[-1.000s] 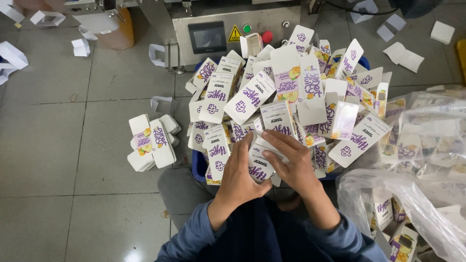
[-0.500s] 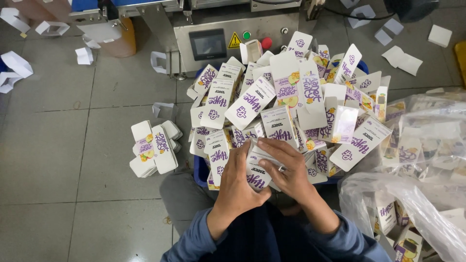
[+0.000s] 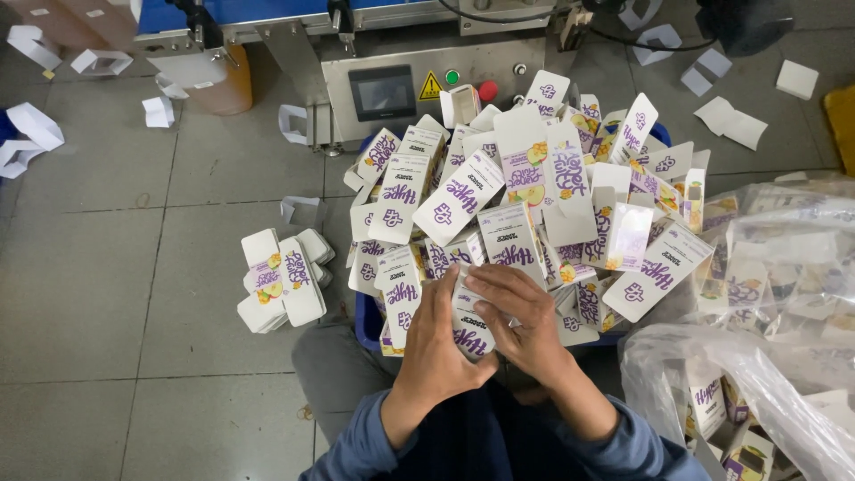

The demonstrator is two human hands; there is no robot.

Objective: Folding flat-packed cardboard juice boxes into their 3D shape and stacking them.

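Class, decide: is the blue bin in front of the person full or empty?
Full, heaped over. White-and-purple cardboard cartons hide nearly all of the blue bin; only its near-left corner shows beside the left hand.

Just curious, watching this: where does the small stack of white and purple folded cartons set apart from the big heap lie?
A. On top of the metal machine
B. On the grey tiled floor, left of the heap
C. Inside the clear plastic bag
B: the small stack of white and purple folded cartons rests on the grey tiled floor, left of the big heap of cartons.
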